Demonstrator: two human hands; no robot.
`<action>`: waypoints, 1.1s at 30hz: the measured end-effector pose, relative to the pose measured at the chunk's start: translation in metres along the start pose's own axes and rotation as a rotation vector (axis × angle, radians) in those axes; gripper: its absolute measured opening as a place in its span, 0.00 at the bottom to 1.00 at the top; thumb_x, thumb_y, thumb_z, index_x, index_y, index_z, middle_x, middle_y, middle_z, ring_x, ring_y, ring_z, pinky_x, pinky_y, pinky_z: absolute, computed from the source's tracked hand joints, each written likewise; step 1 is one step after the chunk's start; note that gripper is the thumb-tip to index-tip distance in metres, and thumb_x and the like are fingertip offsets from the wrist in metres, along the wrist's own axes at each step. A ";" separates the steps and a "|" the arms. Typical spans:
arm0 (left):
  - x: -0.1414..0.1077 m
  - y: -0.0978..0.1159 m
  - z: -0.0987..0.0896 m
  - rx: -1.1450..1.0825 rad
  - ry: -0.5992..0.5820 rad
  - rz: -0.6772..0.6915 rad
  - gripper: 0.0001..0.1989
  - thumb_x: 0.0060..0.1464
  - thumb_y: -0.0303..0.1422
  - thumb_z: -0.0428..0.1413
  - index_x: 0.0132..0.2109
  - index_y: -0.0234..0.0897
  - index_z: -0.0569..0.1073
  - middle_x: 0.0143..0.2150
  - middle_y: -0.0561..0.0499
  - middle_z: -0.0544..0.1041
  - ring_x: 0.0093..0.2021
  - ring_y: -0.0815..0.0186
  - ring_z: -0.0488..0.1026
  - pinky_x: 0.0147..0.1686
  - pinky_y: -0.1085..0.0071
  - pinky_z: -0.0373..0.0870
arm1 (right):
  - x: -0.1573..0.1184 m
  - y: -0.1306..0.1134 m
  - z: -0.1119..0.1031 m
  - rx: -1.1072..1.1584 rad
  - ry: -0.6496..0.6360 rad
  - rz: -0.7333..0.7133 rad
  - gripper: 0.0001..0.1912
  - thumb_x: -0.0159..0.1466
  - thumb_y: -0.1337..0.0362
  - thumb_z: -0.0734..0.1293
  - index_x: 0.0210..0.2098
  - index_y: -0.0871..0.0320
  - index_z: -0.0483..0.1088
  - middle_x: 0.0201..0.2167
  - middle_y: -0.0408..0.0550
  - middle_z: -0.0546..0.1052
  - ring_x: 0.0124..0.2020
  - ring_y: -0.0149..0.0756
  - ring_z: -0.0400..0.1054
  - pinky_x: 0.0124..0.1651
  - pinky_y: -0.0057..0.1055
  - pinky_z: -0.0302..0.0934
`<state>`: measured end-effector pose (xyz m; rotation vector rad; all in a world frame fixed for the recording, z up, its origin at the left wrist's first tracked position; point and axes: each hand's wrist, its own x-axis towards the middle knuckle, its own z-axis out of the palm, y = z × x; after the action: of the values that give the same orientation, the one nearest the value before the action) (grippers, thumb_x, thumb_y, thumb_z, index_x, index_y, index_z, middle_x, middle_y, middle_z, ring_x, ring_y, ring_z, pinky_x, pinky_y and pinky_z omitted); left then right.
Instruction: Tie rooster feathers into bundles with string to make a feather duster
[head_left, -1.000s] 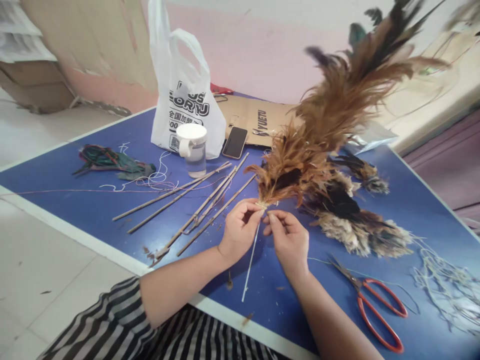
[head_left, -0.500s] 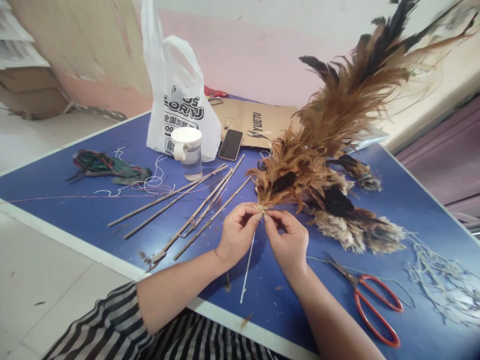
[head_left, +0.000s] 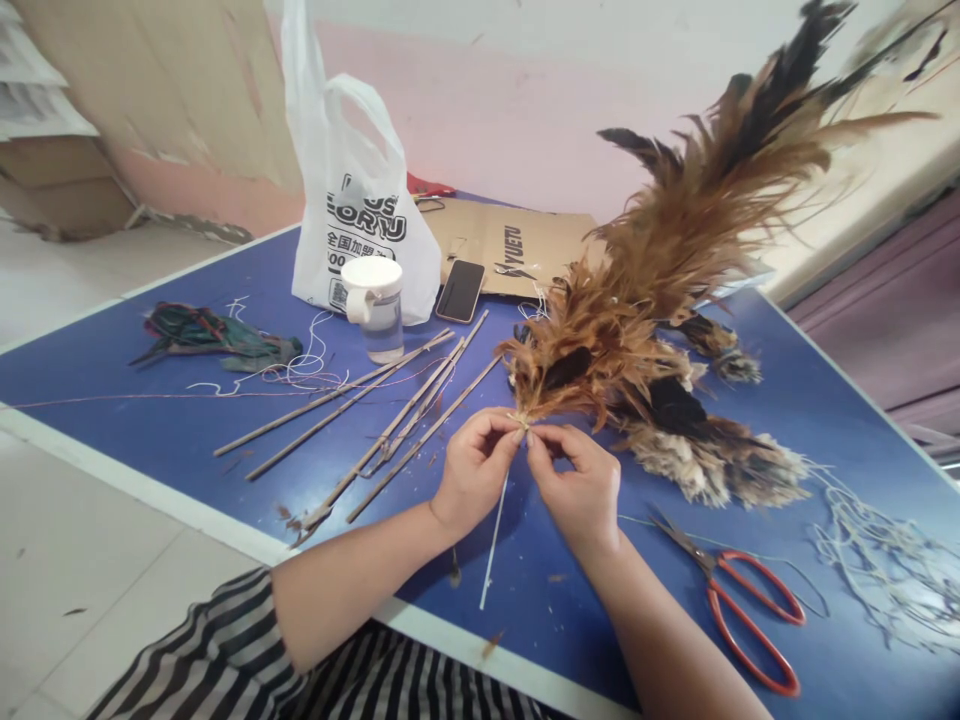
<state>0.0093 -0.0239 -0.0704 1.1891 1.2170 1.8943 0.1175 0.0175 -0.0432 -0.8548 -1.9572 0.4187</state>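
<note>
A long feather duster (head_left: 660, 240) of brown and black feathers leans up to the right from my hands. My left hand (head_left: 480, 462) pinches its lower end, where pale string (head_left: 520, 422) is wound round the base. Pressed close beside it, my right hand (head_left: 576, 478) is also pinched at this binding; the fingertips hide what exactly they grip. Below the hands a thin white stick (head_left: 493, 545) sticks out toward the table edge. Red-handled scissors (head_left: 731, 590) lie partly spread to the right of my right forearm.
On the blue table (head_left: 375, 570), several brown sticks (head_left: 390, 430) lie left of my hands. Farther back stand a lidded cup (head_left: 382, 320), a white plastic bag (head_left: 360, 200) and a phone (head_left: 460, 291). Feather bundles (head_left: 705, 450) and tangled string (head_left: 877, 560) are at right, a dark green bundle (head_left: 217, 335) at left.
The upper part of the feather duster has swayed slightly. Both hands keep their pinch at the binding, with the right hand shifted very slightly rightward.
</note>
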 end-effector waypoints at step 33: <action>0.008 -0.013 -0.006 -0.138 0.070 -0.128 0.13 0.49 0.32 0.55 0.44 0.33 0.69 0.38 0.46 0.74 0.38 0.67 0.71 0.40 0.69 0.67 | -0.006 0.000 -0.007 0.211 -0.014 0.068 0.04 0.55 0.67 0.65 0.32 0.58 0.67 0.29 0.45 0.71 0.28 0.30 0.65 0.32 0.28 0.61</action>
<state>0.0003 -0.0142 -0.0798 0.9574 1.1505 1.9052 0.1254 0.0128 -0.0438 -0.7849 -1.8615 0.6598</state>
